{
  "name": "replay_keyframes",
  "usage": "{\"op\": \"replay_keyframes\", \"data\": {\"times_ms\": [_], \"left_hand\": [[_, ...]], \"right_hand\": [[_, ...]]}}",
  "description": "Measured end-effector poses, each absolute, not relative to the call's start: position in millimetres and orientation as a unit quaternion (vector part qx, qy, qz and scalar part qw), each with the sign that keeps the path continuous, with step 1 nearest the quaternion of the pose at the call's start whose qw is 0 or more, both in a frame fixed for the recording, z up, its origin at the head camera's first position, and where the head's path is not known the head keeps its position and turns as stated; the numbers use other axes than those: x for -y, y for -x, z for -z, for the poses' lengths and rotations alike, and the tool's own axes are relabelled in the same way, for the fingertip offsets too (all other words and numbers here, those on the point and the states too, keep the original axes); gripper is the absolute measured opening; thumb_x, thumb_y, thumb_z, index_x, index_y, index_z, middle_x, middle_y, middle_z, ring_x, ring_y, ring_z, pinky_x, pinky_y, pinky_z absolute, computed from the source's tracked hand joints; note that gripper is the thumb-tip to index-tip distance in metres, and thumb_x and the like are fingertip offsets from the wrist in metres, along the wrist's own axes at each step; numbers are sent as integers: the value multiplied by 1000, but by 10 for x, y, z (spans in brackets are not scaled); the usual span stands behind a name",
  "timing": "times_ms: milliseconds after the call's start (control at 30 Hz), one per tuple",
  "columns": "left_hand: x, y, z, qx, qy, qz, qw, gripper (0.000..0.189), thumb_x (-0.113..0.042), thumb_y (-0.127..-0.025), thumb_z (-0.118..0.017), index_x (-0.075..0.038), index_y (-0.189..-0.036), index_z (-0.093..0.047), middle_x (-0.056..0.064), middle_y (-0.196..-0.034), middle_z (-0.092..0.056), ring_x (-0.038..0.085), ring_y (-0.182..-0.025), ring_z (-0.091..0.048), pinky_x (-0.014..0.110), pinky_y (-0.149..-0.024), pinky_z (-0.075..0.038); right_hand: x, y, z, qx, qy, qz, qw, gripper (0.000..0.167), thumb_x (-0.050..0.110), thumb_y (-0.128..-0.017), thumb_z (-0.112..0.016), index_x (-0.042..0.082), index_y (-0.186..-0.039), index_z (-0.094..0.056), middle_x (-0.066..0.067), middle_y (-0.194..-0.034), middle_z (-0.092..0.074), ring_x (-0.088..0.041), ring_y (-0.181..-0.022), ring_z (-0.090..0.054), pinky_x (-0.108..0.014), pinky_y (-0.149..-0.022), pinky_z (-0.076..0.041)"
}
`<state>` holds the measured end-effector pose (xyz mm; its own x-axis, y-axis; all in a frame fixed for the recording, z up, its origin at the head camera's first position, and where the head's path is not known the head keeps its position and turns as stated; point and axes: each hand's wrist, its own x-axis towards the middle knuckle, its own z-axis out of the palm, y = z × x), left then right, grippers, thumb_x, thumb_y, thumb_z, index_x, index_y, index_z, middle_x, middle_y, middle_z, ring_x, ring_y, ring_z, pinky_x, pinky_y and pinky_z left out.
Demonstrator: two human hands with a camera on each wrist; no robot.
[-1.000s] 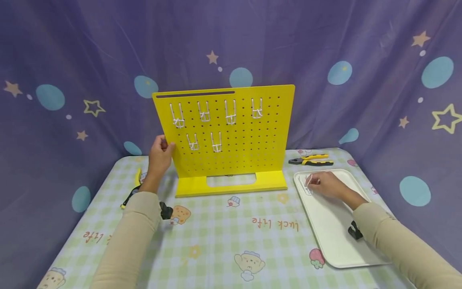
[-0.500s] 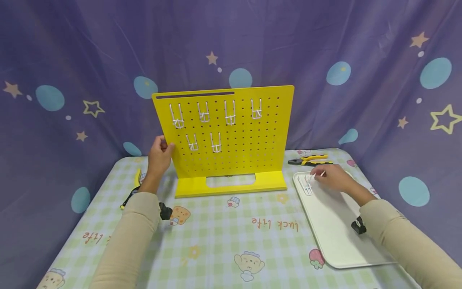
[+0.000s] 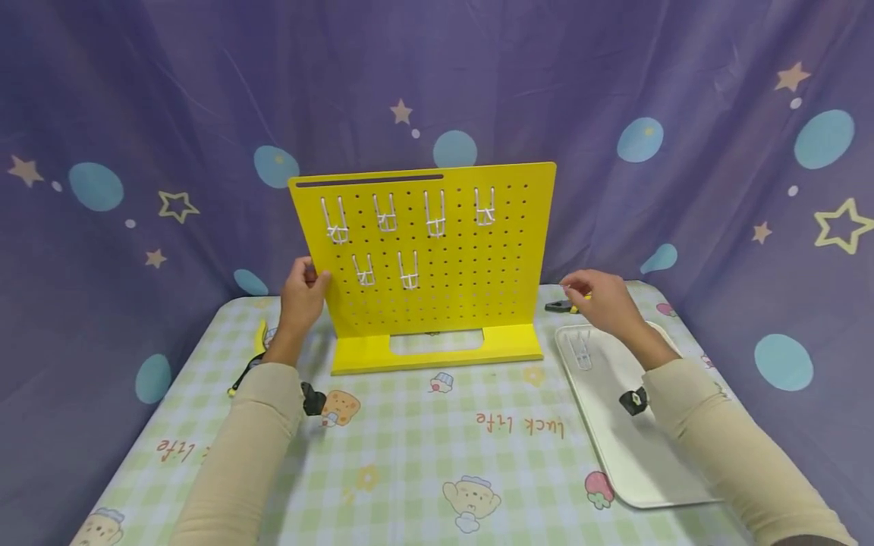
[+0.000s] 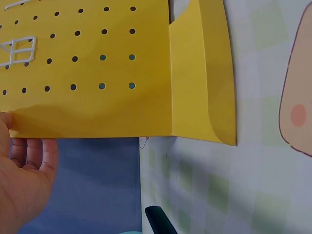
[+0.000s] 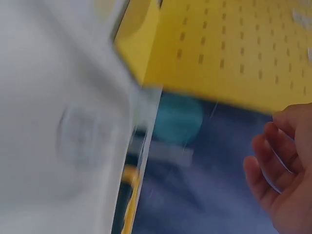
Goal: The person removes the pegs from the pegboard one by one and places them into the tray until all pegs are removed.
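A yellow pegboard [image 3: 471, 265] stands upright on the table, with several white wire hooks [image 3: 408, 271] hung in two rows on its left and middle. My left hand [image 3: 303, 299] grips its left edge, thumb in front and fingers behind, as the left wrist view also shows. To the board's right, my right hand [image 3: 604, 301] is raised over the back of the white tray [image 3: 631, 447]. Its fingertips pinch a small white wire hook, mostly hidden and blurred. One more white hook [image 3: 581, 352] lies in the tray's back left corner.
Pliers with yellow and black handles [image 3: 561, 306] lie behind the tray, partly covered by my right hand. Another yellow and black tool [image 3: 247, 371] lies left of my left forearm. A checked cloth [image 3: 410, 455] covers the table, and a purple curtain [image 3: 437, 83] hangs behind.
My right hand has lifted a white hook from the tray and moved up and leftward, toward the pegboard. My left hand has stayed on the board's edge.
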<state>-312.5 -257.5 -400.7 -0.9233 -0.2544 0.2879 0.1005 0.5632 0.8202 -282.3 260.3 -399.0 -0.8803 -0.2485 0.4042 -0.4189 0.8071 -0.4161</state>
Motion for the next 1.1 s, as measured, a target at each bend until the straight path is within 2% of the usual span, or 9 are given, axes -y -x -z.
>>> {"op": "replay_keyframes", "data": {"times_ms": [233, 433, 700, 933, 1100], "left_hand": [[2563, 3153, 4003, 864, -47, 464, 187, 35, -28, -105, -54, -7, -132, -50, 18, -115, -60, 29, -100, -57, 34, -87, -44], [2579, 3139, 3992, 864, -46, 464, 188, 35, -27, -104, -54, -7, -132, -49, 19, -117, -61, 30, -102, -58, 36, -88, -45], [2577, 3157, 4011, 865, -44, 463, 187, 32, -26, -104, -56, -8, -131, -50, 18, -116, -62, 30, -102, -60, 36, -88, -46], [2600, 3131, 4006, 865, -42, 469, 173, 34, -29, -105, -54, -9, -133, -49, 17, -117, -60, 27, -102, -58, 35, -87, -46], [2630, 3139, 4021, 864, -42, 471, 173, 36, -31, -105, -54, -8, -133, -50, 18, -118, -61, 30, -105, -59, 37, -90, -47]], "right_hand": [[-1959, 2793, 3947, 921, -237, -262, 165, 20, 12, -96, -68, 6, -113, -75, -9, -97, -74, -23, -83, -70, -44, -75, -58], [-1459, 2848, 3925, 906, -271, -284, 159, 22, 15, -96, -68, 7, -115, -75, -8, -100, -75, -21, -83, -70, -40, -74, -58], [-921, 2921, 3922, 906, -262, -282, 179, 25, 19, -97, -69, 12, -120, -73, -4, -100, -74, -16, -82, -68, -34, -72, -57], [-537, 2960, 3924, 900, -254, -293, 198, 25, 19, -97, -69, 12, -121, -72, -3, -100, -73, -16, -81, -67, -30, -72, -57], [-330, 3010, 3961, 904, -241, -295, 195, 27, 22, -97, -69, 15, -123, -70, -2, -102, -72, -14, -80, -66, -27, -70, -56]]}}
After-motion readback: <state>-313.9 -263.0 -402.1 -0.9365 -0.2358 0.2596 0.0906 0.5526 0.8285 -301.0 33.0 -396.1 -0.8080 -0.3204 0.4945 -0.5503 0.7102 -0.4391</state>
